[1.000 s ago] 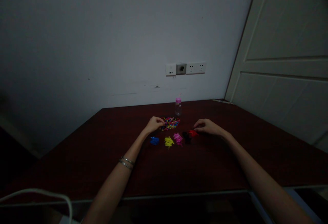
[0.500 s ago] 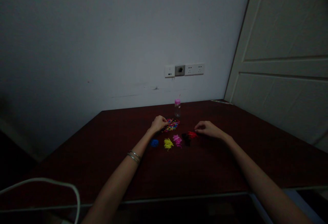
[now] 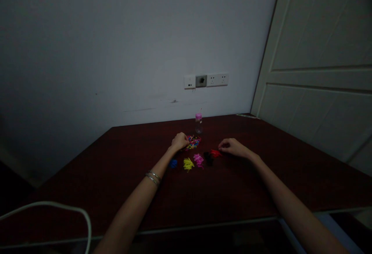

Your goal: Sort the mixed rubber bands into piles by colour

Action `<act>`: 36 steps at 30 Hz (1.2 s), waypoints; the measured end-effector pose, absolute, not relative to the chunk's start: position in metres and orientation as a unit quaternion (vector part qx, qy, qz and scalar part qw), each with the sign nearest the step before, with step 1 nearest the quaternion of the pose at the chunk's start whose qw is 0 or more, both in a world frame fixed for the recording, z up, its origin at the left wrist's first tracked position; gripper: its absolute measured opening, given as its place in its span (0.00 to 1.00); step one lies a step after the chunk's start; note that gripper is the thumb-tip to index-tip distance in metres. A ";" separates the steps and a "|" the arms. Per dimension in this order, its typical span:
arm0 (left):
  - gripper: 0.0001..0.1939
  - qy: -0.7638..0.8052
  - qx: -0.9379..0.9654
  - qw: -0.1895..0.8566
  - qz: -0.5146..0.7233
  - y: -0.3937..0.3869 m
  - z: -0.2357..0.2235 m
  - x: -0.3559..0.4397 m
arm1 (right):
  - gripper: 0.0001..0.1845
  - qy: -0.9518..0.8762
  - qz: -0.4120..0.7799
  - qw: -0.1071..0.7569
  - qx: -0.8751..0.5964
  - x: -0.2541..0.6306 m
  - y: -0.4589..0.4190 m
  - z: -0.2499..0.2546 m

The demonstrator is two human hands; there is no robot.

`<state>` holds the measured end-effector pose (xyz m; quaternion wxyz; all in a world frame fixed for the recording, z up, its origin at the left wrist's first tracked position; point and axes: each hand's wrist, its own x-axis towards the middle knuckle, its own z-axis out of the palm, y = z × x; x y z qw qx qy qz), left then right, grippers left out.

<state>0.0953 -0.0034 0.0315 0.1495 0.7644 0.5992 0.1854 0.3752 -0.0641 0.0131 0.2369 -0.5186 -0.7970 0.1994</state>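
In the head view, a dark red-brown worktop (image 3: 221,196) stands against a pale wall (image 3: 139,45), and small coloured strips lie in separate piles near its middle. The left hand (image 3: 180,141), with two bracelets (image 3: 153,177) on its wrist, is at the left edge of a mixed multicoloured pile (image 3: 193,142); its fingers curl inward, but whether they grip a strip I cannot tell. The right hand (image 3: 231,146) is bent, its fingertips close together at the right end of the red pile (image 3: 215,153); whether anything is pinched there is too small and dim to tell.

Nearer the person than the mixed pile, a row runs from left to right: the blue pile (image 3: 173,163), partly behind the left forearm, then the yellow pile (image 3: 188,164), the pink pile (image 3: 198,160), the black pile (image 3: 208,158) and the red one, which lies just beside the black. Behind the mixed pile a clear bottle (image 3: 198,127) with a pink top stands upright, below the wall sockets (image 3: 217,79).
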 end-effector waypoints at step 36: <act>0.16 0.409 0.749 0.363 0.373 -0.056 0.055 0.087 | 0.09 -0.818 0.124 0.437 -0.353 0.276 -0.089 0.060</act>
